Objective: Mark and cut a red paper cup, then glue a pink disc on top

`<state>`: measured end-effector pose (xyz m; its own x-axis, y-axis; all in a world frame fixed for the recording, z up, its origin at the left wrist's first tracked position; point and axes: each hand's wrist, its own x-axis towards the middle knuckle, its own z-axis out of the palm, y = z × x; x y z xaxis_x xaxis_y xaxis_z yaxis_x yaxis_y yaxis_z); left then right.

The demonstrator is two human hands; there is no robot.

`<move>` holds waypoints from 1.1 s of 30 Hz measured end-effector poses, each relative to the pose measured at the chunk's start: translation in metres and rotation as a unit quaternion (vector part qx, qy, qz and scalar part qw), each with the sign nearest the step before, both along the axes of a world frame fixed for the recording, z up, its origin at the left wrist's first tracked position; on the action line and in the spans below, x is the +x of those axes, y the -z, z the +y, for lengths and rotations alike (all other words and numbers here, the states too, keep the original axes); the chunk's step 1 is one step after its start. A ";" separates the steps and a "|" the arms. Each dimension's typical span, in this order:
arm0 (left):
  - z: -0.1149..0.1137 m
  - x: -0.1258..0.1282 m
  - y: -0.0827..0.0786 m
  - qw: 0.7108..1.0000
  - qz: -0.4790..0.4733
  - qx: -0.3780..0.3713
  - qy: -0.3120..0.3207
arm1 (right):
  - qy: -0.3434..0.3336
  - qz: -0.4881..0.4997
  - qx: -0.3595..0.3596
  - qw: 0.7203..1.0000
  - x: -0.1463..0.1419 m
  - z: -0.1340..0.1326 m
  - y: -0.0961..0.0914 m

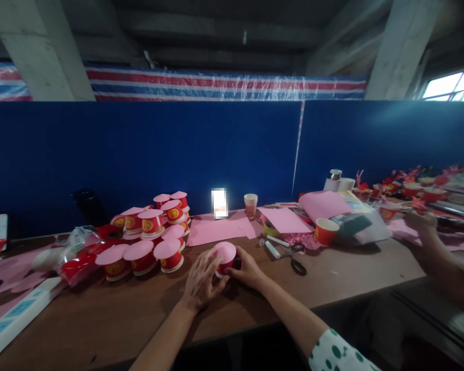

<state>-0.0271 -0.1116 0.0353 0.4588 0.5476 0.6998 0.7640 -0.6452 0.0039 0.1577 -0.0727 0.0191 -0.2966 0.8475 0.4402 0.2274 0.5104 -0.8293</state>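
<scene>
Both my hands hold one red paper cup with a pink paper cover (225,254) on the brown table (351,273). My left hand (203,281) wraps its left side, fingers curled against the cup's wall. My right hand (248,269) grips the right side of the same cup. To the left stands a pile of several finished red cups with pink covers (150,237), some stacked on others. Pink paper sheets (220,226) lie just behind the cup.
Scissors (296,262), a glue stick (271,249), a tape roll (269,229) and an open red cup (326,231) lie to the right. Another person's arm (436,247) works at the far right. A plastic bag (79,252) and power strip (19,314) lie left.
</scene>
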 end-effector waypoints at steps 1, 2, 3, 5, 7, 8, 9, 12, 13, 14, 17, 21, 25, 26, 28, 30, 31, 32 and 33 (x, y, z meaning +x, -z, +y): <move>0.000 0.000 -0.001 1.000 0.003 -0.001 -0.001 | -0.001 0.001 -0.001 1.000 0.000 0.000 0.000; -0.001 0.000 -0.001 1.000 0.004 -0.002 -0.003 | -0.001 0.001 -0.002 1.000 0.000 0.000 0.000; -0.001 0.001 -0.001 1.000 0.005 -0.002 -0.003 | -0.002 0.001 -0.003 1.000 0.000 0.000 0.000; -0.001 0.001 -0.002 1.000 0.004 0.000 -0.004 | -0.002 -0.001 -0.003 1.000 0.000 0.000 0.000; 0.000 0.001 -0.002 1.000 0.000 0.002 -0.004 | -0.002 -0.002 -0.004 1.000 0.000 0.000 0.001; 0.000 0.001 -0.002 1.000 -0.001 0.003 -0.003 | -0.001 -0.002 -0.004 1.000 0.000 0.000 0.001; 0.000 0.001 -0.002 1.000 -0.002 0.005 -0.002 | 0.000 -0.003 -0.004 1.000 0.000 0.000 0.001; 0.000 0.000 -0.001 1.000 0.000 0.008 -0.001 | 0.002 -0.005 -0.002 1.000 0.001 0.000 0.000; 0.000 0.000 0.000 1.000 0.001 0.008 -0.003 | 0.003 -0.006 -0.001 1.000 0.001 0.000 0.000; 0.000 0.000 0.000 1.000 0.002 0.006 -0.004 | 0.004 -0.007 -0.001 1.000 0.001 0.000 0.000; 0.000 0.000 0.000 1.000 0.002 0.000 -0.005 | 0.005 -0.009 0.001 1.000 0.001 0.000 -0.001; -0.001 0.001 -0.001 1.000 0.001 -0.001 -0.004 | 0.006 -0.011 0.001 1.000 0.001 0.000 0.000; 0.000 0.001 -0.002 1.000 -0.004 0.002 0.003 | 0.008 -0.012 0.003 1.000 0.001 0.000 0.000; 0.000 0.001 -0.002 1.000 -0.005 0.002 0.003 | 0.008 -0.012 0.004 1.000 0.001 0.000 0.001; 0.000 0.001 -0.001 1.000 -0.006 -0.001 0.003 | 0.009 -0.012 0.005 1.000 0.001 0.000 0.001; 0.000 0.001 -0.001 1.000 -0.004 -0.007 0.000 | 0.009 -0.013 0.006 1.000 0.001 0.000 0.002; 0.000 0.001 0.000 1.000 -0.002 -0.007 0.001 | 0.009 -0.014 0.005 1.000 0.001 0.001 0.002; 0.000 0.001 0.000 1.000 -0.001 -0.008 0.004 | 0.009 -0.014 0.005 1.000 0.001 0.001 0.002; 0.000 0.000 0.000 1.000 -0.001 -0.007 0.006 | 0.008 -0.014 0.005 1.000 0.001 0.001 0.002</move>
